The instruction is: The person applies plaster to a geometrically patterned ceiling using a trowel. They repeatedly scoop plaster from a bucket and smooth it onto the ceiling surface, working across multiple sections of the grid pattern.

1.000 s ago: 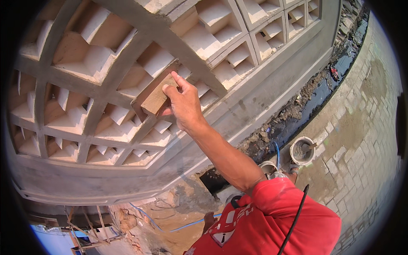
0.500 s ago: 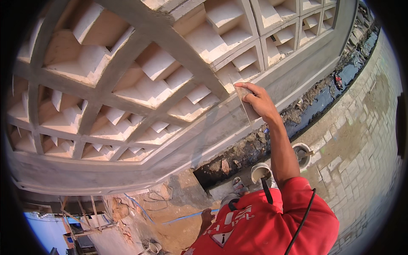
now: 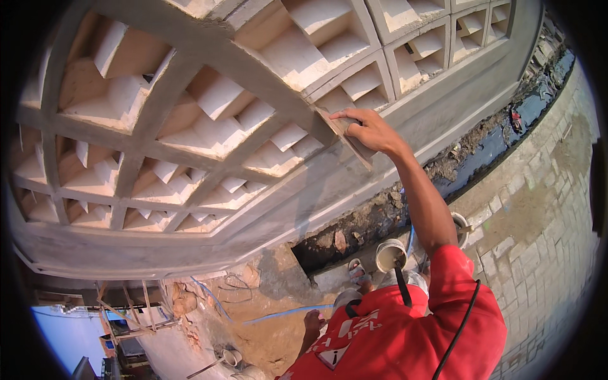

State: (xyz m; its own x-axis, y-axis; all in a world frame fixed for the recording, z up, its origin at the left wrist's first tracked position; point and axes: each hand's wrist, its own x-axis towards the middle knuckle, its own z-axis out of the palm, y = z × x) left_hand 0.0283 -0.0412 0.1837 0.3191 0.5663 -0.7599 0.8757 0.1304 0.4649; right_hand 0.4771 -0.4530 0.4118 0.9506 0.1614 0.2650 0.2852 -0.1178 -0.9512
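While right hand [image 3: 375, 133] grips float [image 3: 350, 144], lattice opening [image 3: 218, 113] now uncovered.

Bright red cloth T-shirt [image 3: 405, 348], short red right sleeve [image 3: 455, 261] ending above elbow. White printed lettering [image 3: 345, 334] on shirt, white triangular emblem [image 3: 331, 356] with dark mark inside. Thin black round cable [image 3: 464, 321] curving across red cloth. Flat black strap [image 3: 403, 286] at chest. Pale grey cloth [image 3: 415, 280] below. Right hand [image 3: 375, 132] bare, forearm too.
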